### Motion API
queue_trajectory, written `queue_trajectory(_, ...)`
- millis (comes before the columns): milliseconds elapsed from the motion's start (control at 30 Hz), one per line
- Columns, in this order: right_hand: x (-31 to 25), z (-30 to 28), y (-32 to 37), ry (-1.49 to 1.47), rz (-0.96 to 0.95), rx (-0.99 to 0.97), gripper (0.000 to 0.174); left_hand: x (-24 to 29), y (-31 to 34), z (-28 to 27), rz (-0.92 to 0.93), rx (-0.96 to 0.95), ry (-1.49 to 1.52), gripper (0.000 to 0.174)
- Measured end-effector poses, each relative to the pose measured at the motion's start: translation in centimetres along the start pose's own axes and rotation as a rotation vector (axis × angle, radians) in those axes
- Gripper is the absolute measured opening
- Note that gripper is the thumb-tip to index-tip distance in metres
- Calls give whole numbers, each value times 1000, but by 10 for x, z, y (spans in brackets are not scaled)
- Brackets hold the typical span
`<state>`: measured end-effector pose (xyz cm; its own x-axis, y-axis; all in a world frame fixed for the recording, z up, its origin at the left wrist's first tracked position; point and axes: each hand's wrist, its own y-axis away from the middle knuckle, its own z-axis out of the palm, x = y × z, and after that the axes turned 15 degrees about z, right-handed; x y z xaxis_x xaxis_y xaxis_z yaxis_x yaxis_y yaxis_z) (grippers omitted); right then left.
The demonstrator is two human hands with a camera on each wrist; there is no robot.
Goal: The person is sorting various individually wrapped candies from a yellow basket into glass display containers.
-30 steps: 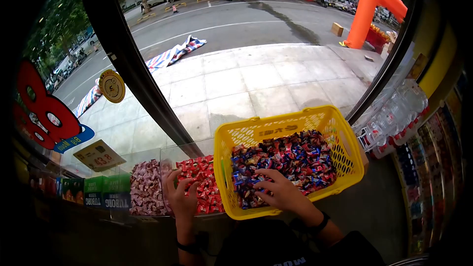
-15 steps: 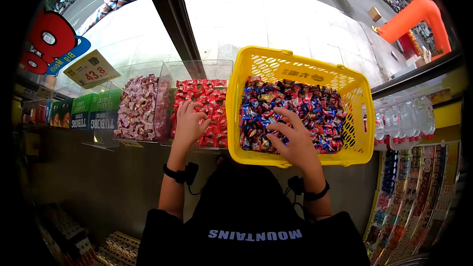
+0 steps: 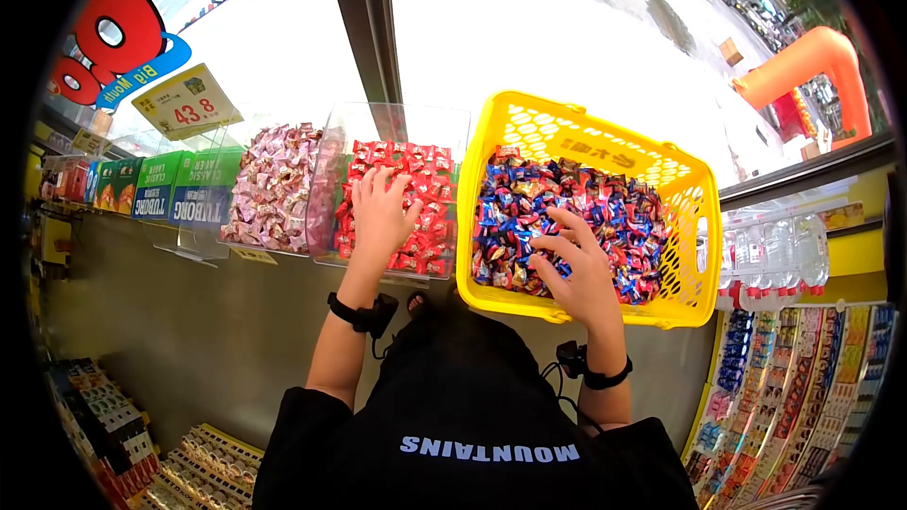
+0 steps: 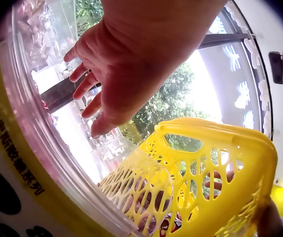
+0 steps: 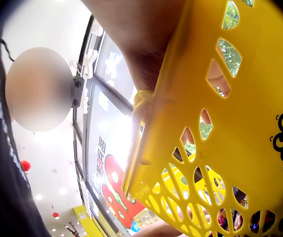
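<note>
My left hand (image 3: 380, 219) hovers over a clear bin of red-wrapped candies (image 3: 430, 198), fingers spread and nothing held in them. In the left wrist view the same hand (image 4: 121, 74) reaches past the clear bin wall (image 4: 57, 133). Over a yellow plastic basket (image 3: 605, 314), my right hand (image 3: 581, 274) has its fingers loosely bent and apart, with nothing visible between them. Heaped inside the basket are blue, red and dark wrapped candies (image 3: 529, 198). From the right wrist, the basket wall (image 5: 255, 113) hides most of that hand, and bits of fingers show through its holes.
Left of the red candies stands a clear bin of pink-wrapped candies (image 3: 274, 189), then green Tuborg boxes (image 3: 203, 184) and a price sign (image 3: 189, 104). Bottled water (image 3: 779, 250) is at the right, above a goods shelf (image 3: 794, 387). A dark window post (image 3: 364, 19) rises behind the bins.
The head view has tilted down. My left hand's fingers have straightened from a bent pose over the red candies. My right hand stays above the basket with its fingers slightly shifted.
</note>
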<state>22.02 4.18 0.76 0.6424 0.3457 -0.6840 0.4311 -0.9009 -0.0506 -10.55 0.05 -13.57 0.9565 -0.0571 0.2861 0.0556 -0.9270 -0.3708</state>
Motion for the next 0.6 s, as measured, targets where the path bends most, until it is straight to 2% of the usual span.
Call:
queue_trajectory(167,-1,1,1,5,19,7,21,9,12,-19,97,44,23,45)
queue_trajectory(433,-1,4,-1,-49,23,48,21,54,1,-80,219,161,249,42)
queue_trajectory(600,1,9,-2,44,-79,204,19,83,-9,-103,347,176,451,48)
